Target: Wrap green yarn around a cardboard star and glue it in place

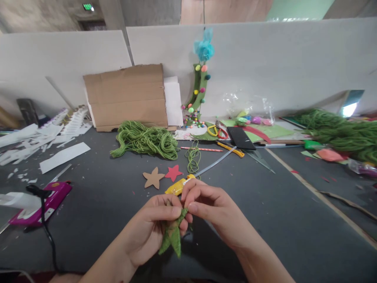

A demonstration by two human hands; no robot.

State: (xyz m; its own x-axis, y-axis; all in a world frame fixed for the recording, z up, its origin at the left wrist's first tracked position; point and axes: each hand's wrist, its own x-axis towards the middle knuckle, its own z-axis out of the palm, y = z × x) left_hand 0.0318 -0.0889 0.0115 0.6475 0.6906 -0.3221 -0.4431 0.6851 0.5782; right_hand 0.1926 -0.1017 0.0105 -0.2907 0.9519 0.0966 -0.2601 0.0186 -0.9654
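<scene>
Bare left hand (156,226) grips a green, textured, pointed piece (174,239) above the near edge of the dark grey table (271,220); bare right hand (213,202) pinches its upper tip, beyond which lies a brown cardboard star (153,178).

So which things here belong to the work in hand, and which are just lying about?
Likely in the work:
green pointed piece, in the left hand, right hand touching it
green yarn bundle, similar in colour
cardboard star, perhaps

Apparently lying about:
white paper strip
striped pencil
cardboard sheet
</scene>
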